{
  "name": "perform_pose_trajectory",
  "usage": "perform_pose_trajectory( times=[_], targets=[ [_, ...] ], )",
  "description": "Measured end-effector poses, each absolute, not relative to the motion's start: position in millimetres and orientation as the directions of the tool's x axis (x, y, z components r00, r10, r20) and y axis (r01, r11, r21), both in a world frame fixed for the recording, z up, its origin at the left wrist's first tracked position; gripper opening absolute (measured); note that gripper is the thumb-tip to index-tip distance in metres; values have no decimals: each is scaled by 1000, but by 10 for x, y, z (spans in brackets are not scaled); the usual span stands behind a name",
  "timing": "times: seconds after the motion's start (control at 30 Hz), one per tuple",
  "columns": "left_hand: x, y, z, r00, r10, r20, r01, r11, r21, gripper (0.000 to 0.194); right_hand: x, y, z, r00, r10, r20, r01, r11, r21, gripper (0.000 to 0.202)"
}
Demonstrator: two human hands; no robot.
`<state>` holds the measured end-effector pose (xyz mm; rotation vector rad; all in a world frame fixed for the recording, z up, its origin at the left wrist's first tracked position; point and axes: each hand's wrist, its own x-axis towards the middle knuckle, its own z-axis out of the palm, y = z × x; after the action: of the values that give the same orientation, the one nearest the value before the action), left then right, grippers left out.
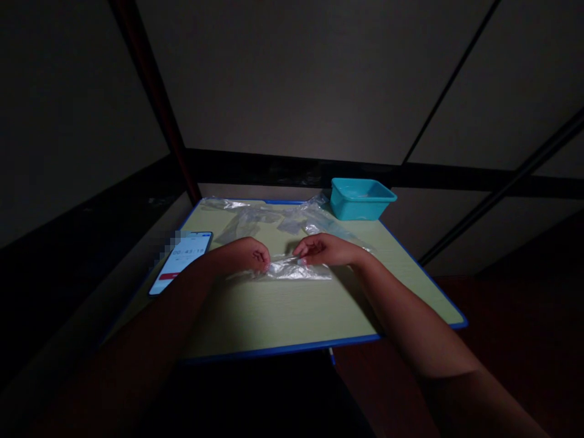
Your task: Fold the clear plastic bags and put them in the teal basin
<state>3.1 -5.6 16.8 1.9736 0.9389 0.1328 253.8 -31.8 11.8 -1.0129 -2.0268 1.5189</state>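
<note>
A clear plastic bag (296, 269) lies crosswise near the middle of the small table, creased and shiny. My left hand (254, 253) has its curled fingers closed on the bag's left part. At the upper edge of the same bag, my right hand (319, 249) pinches the plastic between thumb and fingers. A short stretch of film shows between the two hands. Behind them, more crumpled clear bags (292, 220) are spread along the table's far side.
The pale table (274, 322) has a blue rim. A turquoise plastic basket (360, 208) stands at its far right corner. On the left, a phone (182, 261) showing a timer lies partly behind my left forearm. A wall rises beyond the far edge.
</note>
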Motion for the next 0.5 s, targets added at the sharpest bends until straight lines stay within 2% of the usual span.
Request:
perform_pose_trajectory(
  times=[0.13,0.3,0.5],
  targets=[
    [1,0,108,687,668,-287,547,-215,809,14,2612,-277,121,-607,779,-159,441,163,-882,35],
    [-13,33,46,696,656,-291,516,-176,838,12,2653,-249,137,-516,845,-139,591,234,-772,18],
    [-10,13,123,686,654,-321,569,-207,796,25,2626,-243,101,-485,863,-143,677,267,-686,13]
  ],
)
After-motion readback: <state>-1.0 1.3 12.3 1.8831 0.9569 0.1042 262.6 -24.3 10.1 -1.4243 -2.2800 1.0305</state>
